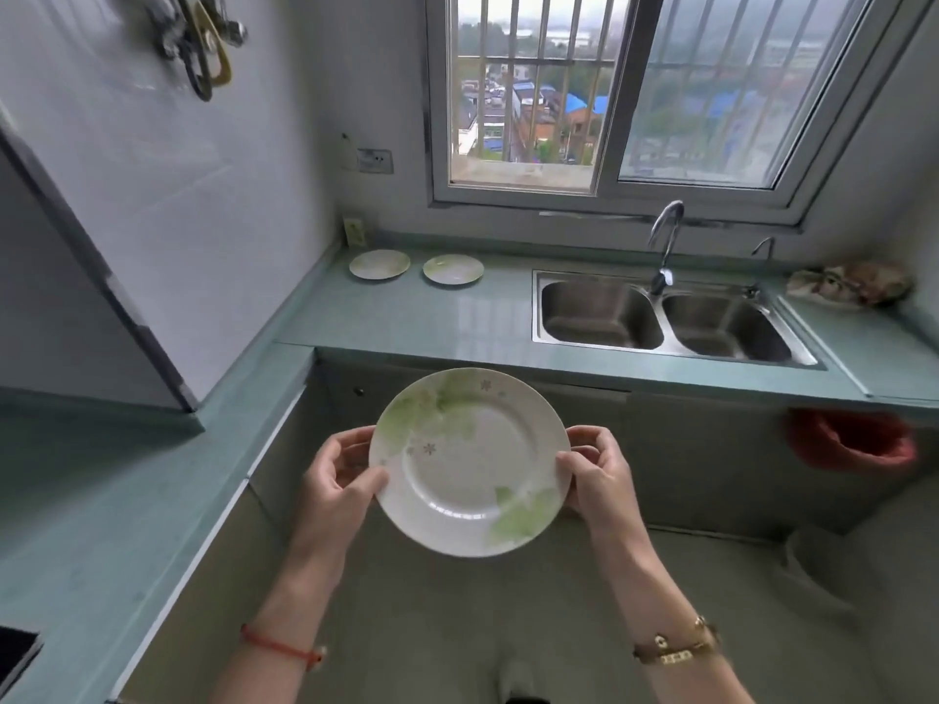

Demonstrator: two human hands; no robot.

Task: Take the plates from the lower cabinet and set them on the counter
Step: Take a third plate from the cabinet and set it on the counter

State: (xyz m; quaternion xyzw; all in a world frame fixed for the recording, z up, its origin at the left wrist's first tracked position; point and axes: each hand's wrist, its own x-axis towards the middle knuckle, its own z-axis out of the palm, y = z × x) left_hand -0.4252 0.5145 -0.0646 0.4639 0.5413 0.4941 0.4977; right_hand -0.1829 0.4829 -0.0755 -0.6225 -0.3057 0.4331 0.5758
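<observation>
Pinching opposite rims, left hand (339, 481) and right hand (600, 479) hold a plate (470, 464) (thumbs on top).

Double steel sink (600, 322) with curved faucet (666, 239) — barred window (528, 94) above.

Two plates (379, 264) (453, 269) side by side on counter (406, 317), left of sink (660, 322).

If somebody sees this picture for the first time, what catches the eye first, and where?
First the leaf-patterned plate at the centre, held by its rim between the left hand and the right hand. Behind, the left plate and the right plate lie apart on the green counter, left of the double sink under the barred window.
</observation>
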